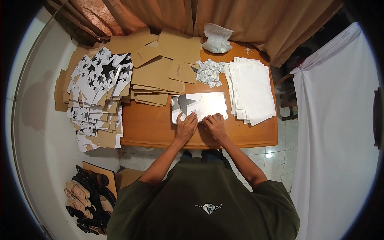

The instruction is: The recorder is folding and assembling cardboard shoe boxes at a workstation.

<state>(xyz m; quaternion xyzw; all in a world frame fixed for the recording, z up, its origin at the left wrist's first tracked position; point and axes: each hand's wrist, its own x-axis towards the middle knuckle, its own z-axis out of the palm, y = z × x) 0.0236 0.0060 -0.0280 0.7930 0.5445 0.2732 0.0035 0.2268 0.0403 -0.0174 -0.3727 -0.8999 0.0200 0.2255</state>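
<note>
A white box [206, 105] with a grey and black star print lies closed-looking on the wooden table, straight in front of me. Its top shines under the light. My left hand [186, 127] bends its fingers over the near edge of the box, left of the middle. A short way to the right, my right hand [215, 126] has its fingers curled on the same edge. Both hands are close together, and their fingertips press the box's front rim. Whatever lies inside the box is hidden.
Flat star-printed boxes [94, 86] are piled at the left beside brown cardboard pieces [156, 76]. Small clear packets [210, 73] form a heap behind the box, near a plastic bag [217, 39]. White sheets [253, 90] are stacked at the right. Shoes [86, 196] stand below left.
</note>
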